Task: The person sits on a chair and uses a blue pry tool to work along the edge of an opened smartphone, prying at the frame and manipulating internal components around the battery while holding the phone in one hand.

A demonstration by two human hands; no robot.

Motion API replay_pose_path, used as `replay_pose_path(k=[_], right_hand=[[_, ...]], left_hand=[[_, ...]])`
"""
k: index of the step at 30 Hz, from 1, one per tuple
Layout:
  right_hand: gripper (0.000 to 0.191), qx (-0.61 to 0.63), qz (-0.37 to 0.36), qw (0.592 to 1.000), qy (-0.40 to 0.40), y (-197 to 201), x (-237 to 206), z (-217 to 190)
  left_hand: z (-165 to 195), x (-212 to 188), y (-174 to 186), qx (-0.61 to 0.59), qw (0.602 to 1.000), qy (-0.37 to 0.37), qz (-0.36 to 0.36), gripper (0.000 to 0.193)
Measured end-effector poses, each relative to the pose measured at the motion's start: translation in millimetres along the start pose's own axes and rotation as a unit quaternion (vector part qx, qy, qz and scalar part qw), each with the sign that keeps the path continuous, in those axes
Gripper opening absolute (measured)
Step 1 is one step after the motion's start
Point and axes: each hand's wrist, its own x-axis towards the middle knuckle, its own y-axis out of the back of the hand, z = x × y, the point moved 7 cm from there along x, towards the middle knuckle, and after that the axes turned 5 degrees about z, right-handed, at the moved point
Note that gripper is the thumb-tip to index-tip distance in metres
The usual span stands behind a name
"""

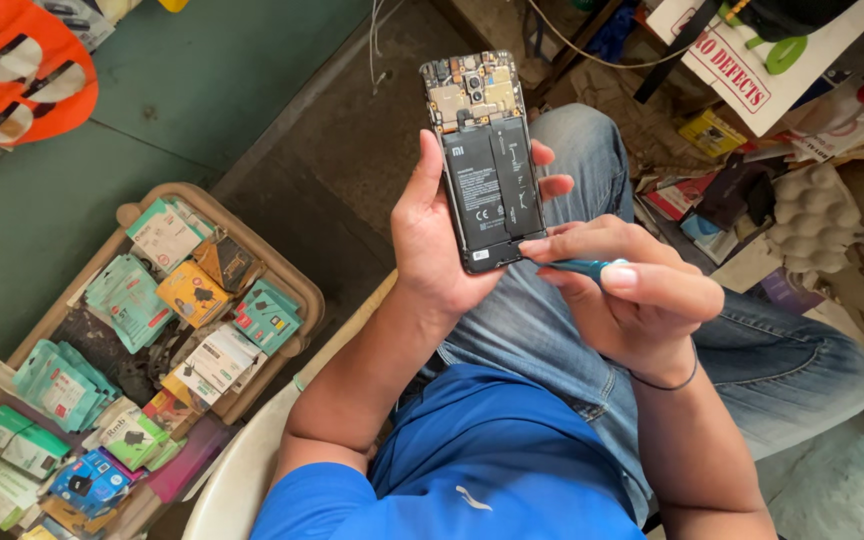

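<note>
Fingers (550,186) of the left hand (432,240) wrap an opened phone (484,160), held upright above the lap with battery and circuit board exposed. Right hand (632,290), wrist bent inward, pinches a teal-handled tool (584,267) against the phone's lower right corner. Below lie jeans (752,350) and a blue shirt (492,450). Well apart to the left, a tray (302,290) holds packaged accessories; papers clutter the floor opposite.

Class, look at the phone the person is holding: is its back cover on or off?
Off. The phone in the left hand shows its bare battery and circuit boards.
</note>
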Motion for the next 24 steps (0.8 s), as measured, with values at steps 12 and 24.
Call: replay_pose_path(k=[12, 24], right_hand=[[0.071, -0.065, 0.047, 0.996, -0.026, 29, 15, -26], [0.047, -0.123, 0.038, 0.99, -0.054, 56, 24, -44]], left_hand=[[-18, 4, -38, 0.023, 0.998, -0.007, 0.058, 0.07], [-33, 14, -65, 0.07, 0.993, -0.028, 0.093, 0.067]])
